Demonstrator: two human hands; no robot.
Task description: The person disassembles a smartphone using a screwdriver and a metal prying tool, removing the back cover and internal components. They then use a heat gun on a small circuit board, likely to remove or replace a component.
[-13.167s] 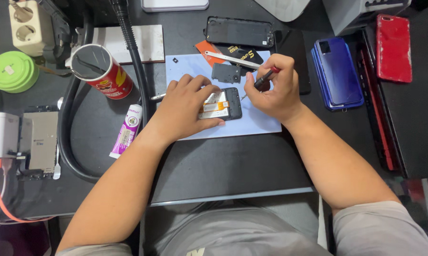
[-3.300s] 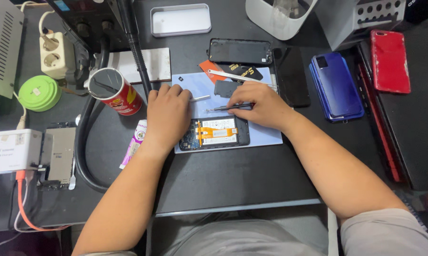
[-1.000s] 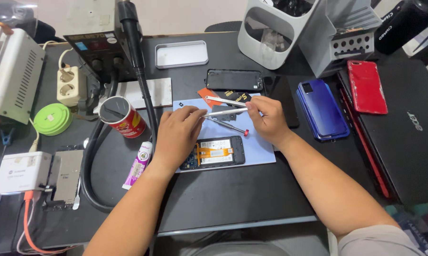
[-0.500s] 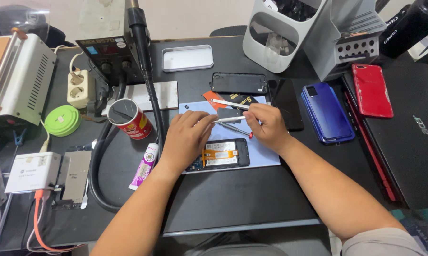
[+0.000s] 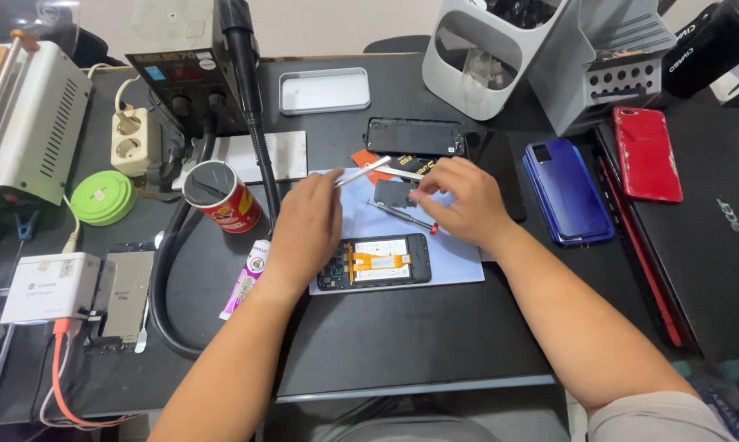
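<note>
Dark and crowded, the desk (image 5: 402,344) carries a pale blue work mat (image 5: 451,263) at its middle, and on that mat lies an opened phone (image 5: 376,262) with its back off, an orange flex strip showing across its insides. The left hand (image 5: 308,225) rests on the mat at the phone's left end, its fingers (image 5: 330,184) pinching a slim white tool (image 5: 363,171) that slants up and to the right. The right hand (image 5: 461,200) hovers over the upper part of the mat, fingers (image 5: 424,190) curled together on a small dark plate (image 5: 394,193); a thin screwdriver (image 5: 402,216) lies on the mat just below them, its far end hidden under the hand. Beside the left wrist a small white and pink tube (image 5: 245,281) lies on the desk, with a red can (image 5: 220,196) behind it. Well to the right sit a blue phone (image 5: 567,192) and a red phone (image 5: 646,153). A black phone (image 5: 414,137) lies just beyond the mat.
</note>
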